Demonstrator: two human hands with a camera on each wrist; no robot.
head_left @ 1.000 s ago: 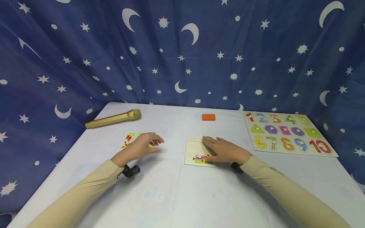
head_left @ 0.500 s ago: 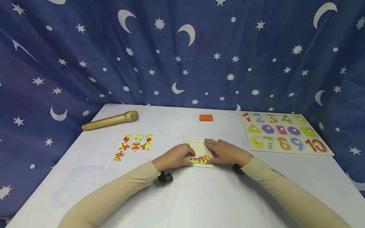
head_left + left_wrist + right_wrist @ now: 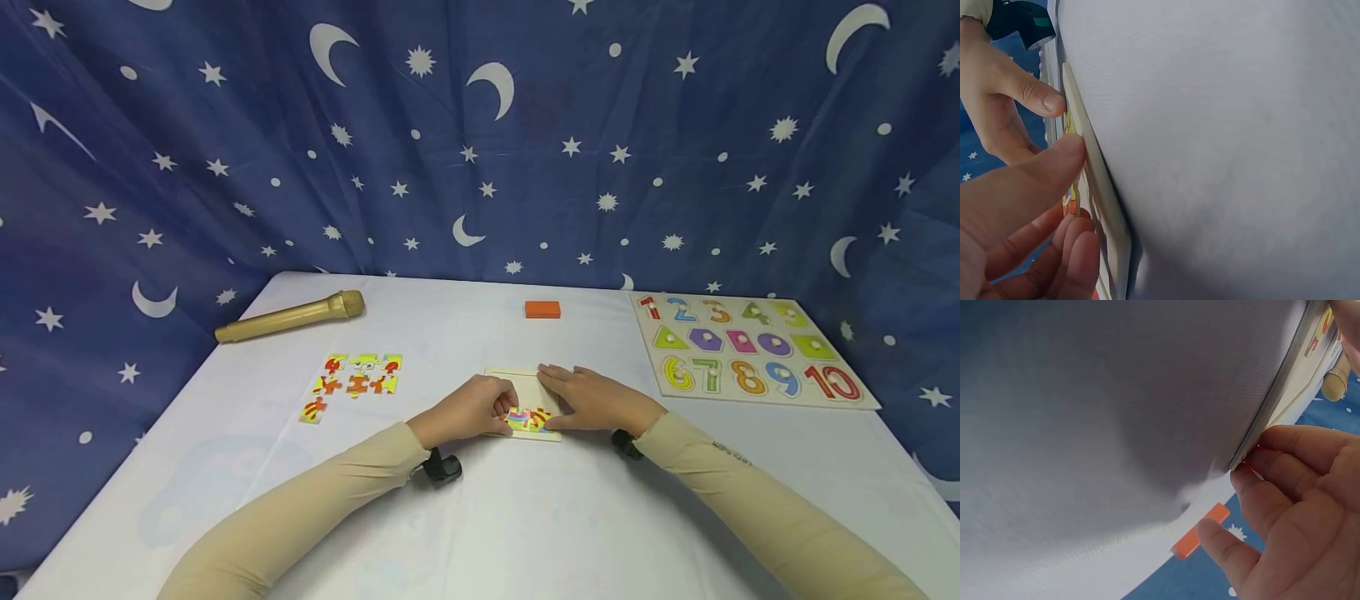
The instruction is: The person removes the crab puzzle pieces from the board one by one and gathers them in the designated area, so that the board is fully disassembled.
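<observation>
A small wooden jigsaw tray (image 3: 529, 388) lies mid-table in the head view, with colourful puzzle pieces (image 3: 538, 420) along its near side. My left hand (image 3: 474, 408) is at the tray's left side and pinches a puzzle piece (image 3: 1071, 204) between thumb and fingers, as the left wrist view shows. Its fingers partly cover that piece. On the tray's right side rests my right hand (image 3: 603, 400), fingers extended, thumb by the pieces. In the right wrist view its fingertips (image 3: 1275, 432) touch the tray's edge (image 3: 1272, 394).
Several loose puzzle pieces (image 3: 357, 384) lie left of the tray. A gold toy microphone (image 3: 292, 318) is at the back left, an orange block (image 3: 542, 310) behind the tray. A number-and-shape peg board (image 3: 817, 350) lies at the right. A starry curtain (image 3: 480, 167) hangs behind.
My left hand has moved right from over the loose pieces to the tray, then shifted slightly at the near-side pieces. The right hand has stayed on the tray.
</observation>
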